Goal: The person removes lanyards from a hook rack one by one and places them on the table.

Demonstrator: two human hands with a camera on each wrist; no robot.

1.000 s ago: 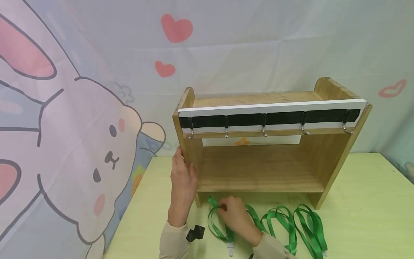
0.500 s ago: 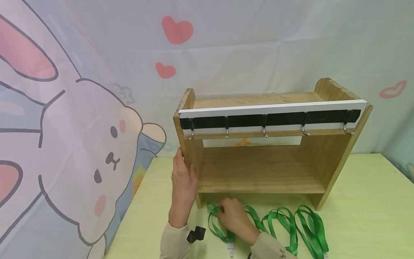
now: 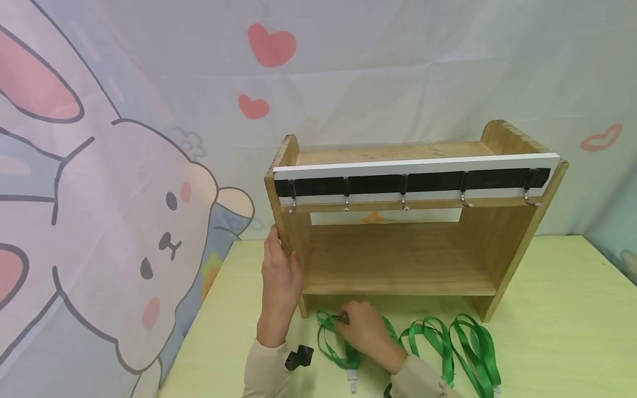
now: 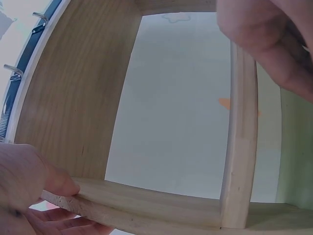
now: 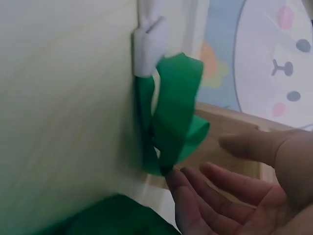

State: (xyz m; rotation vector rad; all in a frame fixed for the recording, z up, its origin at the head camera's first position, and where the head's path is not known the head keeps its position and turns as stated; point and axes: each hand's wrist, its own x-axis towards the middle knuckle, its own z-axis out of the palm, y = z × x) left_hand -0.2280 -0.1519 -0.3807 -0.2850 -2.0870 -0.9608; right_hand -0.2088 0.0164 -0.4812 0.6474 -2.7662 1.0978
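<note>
A wooden shelf (image 3: pixel 398 260) stands on the table. My left hand (image 3: pixel 281 276) holds its left side panel; the left wrist view shows the thumb on one face of the panel (image 4: pixel 161 205) and fingers on the other. In front of the shelf, my right hand (image 3: pixel 365 331) is at the leftmost green lanyard (image 3: pixel 351 356), which ends in a white clip (image 3: pixel 352 380). In the right wrist view the fingertips touch the looped green ribbon (image 5: pixel 176 103), and the thumb stands apart from them. Part of the lanyard is hidden behind the hand in the head view.
Several metal hooks (image 3: pixel 404 202) line the black strip (image 3: pixel 378 183) on the shelf's front. More green lanyards (image 3: pixel 480 354) lie to the right on the pale yellow table (image 3: pixel 572 309). A cartoon-printed cloth (image 3: pixel 358 83) hangs behind.
The leftmost lanyard's raised ribbon end has dropped into a flatter loop beside my right fingers. The right hand has barely shifted. My left hand stays on the shelf's side.
</note>
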